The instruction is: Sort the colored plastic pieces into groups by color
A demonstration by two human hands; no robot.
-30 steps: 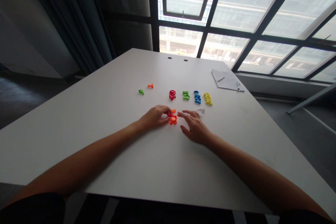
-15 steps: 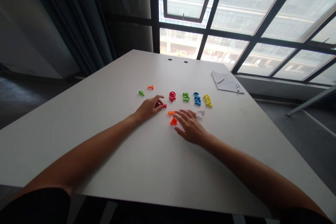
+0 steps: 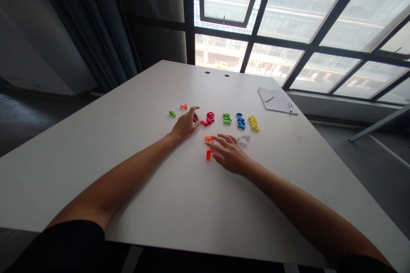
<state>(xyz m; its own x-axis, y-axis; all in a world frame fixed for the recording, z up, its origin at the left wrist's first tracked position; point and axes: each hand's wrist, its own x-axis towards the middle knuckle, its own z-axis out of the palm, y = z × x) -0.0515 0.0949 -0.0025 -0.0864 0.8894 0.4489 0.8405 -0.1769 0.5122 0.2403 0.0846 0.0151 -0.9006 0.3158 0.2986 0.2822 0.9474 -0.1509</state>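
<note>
My left hand (image 3: 185, 124) is at the left of the red block pieces (image 3: 210, 117). Its fingers are apart, and the thumb tip is close to a small red piece (image 3: 203, 123) lying against that red group; contact cannot be made out. My right hand (image 3: 233, 154) is spread low over the table, palm down. Under and beside its fingertips lie an orange piece (image 3: 209, 139) and, nearer to me, another orange piece (image 3: 209, 155). White pieces (image 3: 244, 139) lie just beyond its knuckles.
Green pieces (image 3: 227, 119), blue pieces (image 3: 241, 121) and yellow pieces (image 3: 253, 123) form a row on the white table (image 3: 153, 204). Farther left are a small green piece (image 3: 172, 114) and an orange one (image 3: 183, 106). Paper (image 3: 277, 98) with pens lies back right.
The small red piece has gone up and right to the red group, and my left hand has let go of it. The nearer orange piece has shifted toward me and turned.
</note>
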